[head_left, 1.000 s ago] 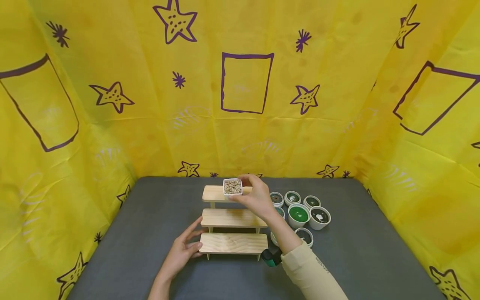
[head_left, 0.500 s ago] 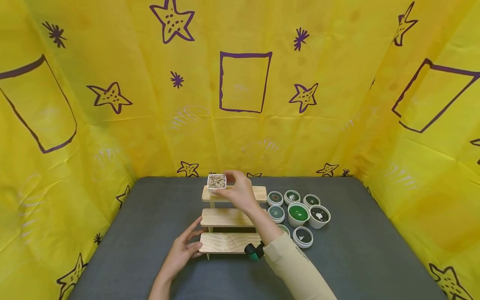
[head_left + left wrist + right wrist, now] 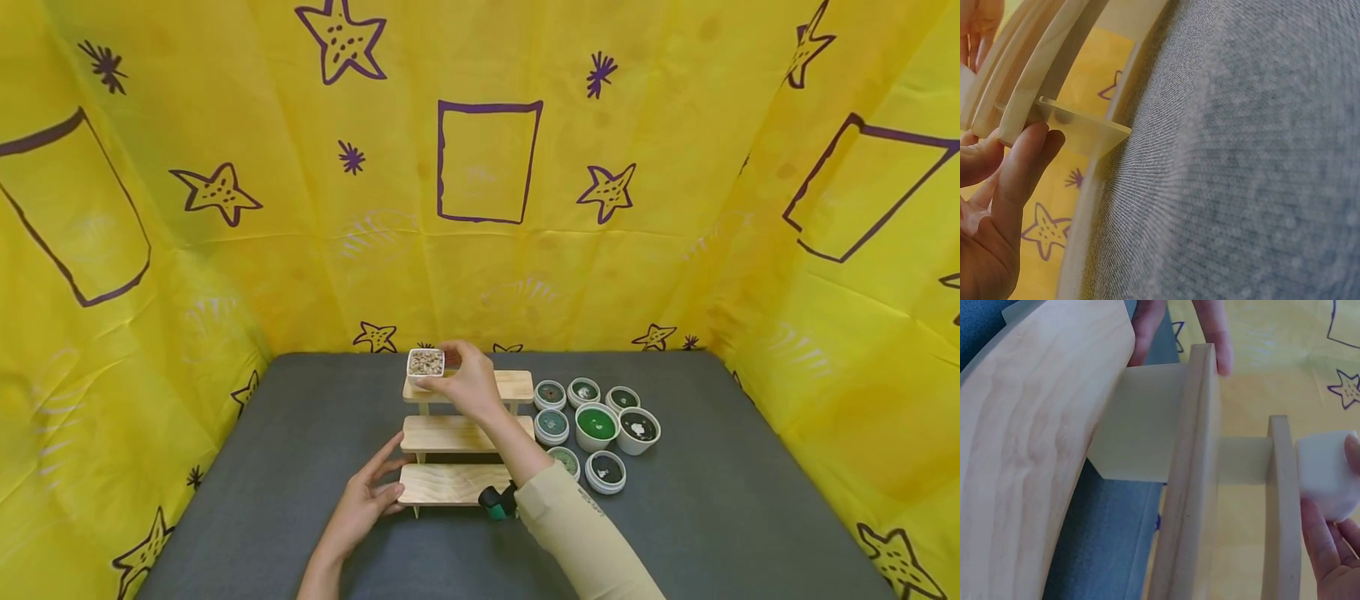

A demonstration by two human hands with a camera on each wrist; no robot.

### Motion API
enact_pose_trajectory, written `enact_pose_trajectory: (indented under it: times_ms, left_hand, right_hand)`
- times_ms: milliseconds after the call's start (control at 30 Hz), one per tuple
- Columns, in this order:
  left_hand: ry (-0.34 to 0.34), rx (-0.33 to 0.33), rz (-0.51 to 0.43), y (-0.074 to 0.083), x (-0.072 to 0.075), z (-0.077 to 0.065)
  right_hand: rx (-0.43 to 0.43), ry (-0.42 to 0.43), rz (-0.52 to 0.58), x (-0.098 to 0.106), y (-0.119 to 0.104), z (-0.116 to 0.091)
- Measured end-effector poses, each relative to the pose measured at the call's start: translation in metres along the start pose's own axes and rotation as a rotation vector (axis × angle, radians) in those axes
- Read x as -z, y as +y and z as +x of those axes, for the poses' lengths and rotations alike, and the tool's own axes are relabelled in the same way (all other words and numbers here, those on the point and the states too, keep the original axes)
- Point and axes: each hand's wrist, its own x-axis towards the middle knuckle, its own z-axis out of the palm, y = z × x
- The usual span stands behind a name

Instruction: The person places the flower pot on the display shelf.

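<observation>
Right hand pinches a square pot at the top shelf's left edge, room beside it; left hand grips the stand.

Head view: right sleeve partly covers one tub; right hand masks part of top shelf; left forearm cut off by lower edge. Right wrist view: interior of cup hidden. Left wrist view: bench partly blurred.
</observation>
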Motion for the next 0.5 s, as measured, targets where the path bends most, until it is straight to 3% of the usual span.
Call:
enact_pose_trajectory:
  times_ms: [500]
  left_hand:
    - [0.025, -0.031, -0.001, -0.0034, -0.0015, 0.001]
  right_hand:
    - [-0.01, 0.017, 0.005, -0.007, 0.0031, -0.0015]
